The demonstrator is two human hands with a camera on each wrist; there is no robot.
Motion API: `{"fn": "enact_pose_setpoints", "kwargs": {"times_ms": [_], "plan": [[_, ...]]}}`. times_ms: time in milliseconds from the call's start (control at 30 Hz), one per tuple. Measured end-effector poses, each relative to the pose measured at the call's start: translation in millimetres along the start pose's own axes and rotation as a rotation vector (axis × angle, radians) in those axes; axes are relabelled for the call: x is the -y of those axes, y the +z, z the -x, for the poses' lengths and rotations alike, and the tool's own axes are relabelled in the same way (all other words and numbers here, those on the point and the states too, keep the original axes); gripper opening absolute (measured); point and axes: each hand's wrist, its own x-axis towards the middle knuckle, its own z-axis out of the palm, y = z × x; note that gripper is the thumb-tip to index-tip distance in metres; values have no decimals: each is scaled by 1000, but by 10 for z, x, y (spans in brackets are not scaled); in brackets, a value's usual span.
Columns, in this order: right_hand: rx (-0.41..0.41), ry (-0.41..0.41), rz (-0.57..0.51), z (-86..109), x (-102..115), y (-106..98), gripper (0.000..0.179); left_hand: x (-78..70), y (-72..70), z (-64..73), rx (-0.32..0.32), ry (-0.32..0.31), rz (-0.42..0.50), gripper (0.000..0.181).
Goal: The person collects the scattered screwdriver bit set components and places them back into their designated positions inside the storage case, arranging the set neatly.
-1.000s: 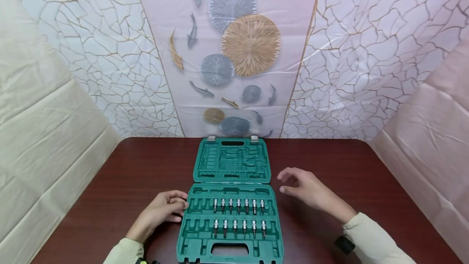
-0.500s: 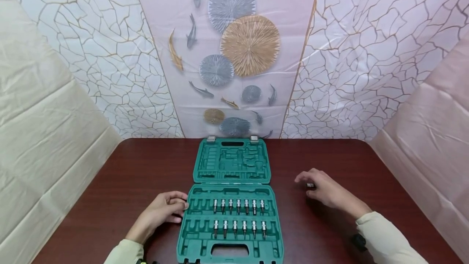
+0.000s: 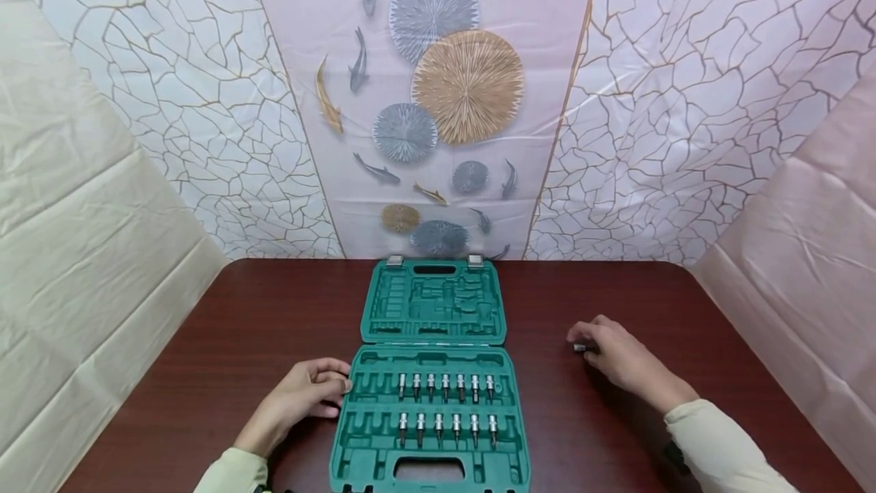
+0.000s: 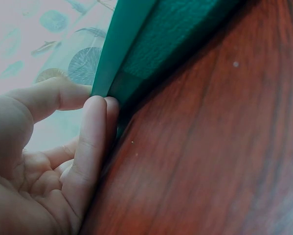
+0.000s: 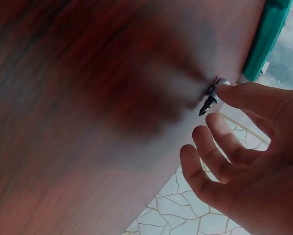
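Note:
A green tool case [image 3: 430,394] lies unfolded on the table, with bit sockets [image 3: 445,384] in two rows in its near half. My left hand [image 3: 301,394] holds the case's left edge. In the left wrist view, curled fingertips [image 4: 94,105] meet the case's side wall. To the right of the case, my right hand [image 3: 619,356] is low over the table. It pinches a small bit socket [image 5: 214,95] with a silver end and dark tip, thumb against the silver end. The index finger is mostly hidden behind the thumb; the other fingers curve loosely.
The dark red-brown table [image 3: 260,310] extends on both sides of the case. The case's lid [image 3: 433,299], with moulded recesses, lies toward the back wall. Patterned cloth [image 3: 438,97] hangs behind the table, and pale panels [image 3: 89,249] flank it.
My right hand has moved right, away from the case, and its thumb and index finger have closed on the bit socket. The left hand and the case have stayed in place.

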Motion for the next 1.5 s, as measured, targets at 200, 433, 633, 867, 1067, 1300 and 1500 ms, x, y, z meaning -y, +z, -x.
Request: {"fn": "enact_pose_setpoints", "kwargs": {"times_ms": [200, 433, 633, 867, 1067, 1300, 1500], "plan": [[11, -21, 50, -9, 8, 61, 27, 2, -2, 10, -12, -3, -6, 41], [3, 8, 81, 18, 27, 67, 23, -5, 13, 1, -13, 9, -8, 40], [-10, 18, 73, 2, 80, 37, 17, 1, 11, 4, -8, 3, -4, 41], [-97, -70, 18, -66, 267, -47, 24, -2, 9, -2, -6, 6, 1, 41], [-78, -95, -57, -137, 537, -172, 25, -1, 13, -3, -12, 8, -1, 41], [15, -51, -153, -202, 829, -247, 17, -2, 15, -2, -14, 7, -9, 42], [65, -58, -248, -253, 1013, -226, 17, -1, 12, -6, -16, 5, -6, 41]]}}
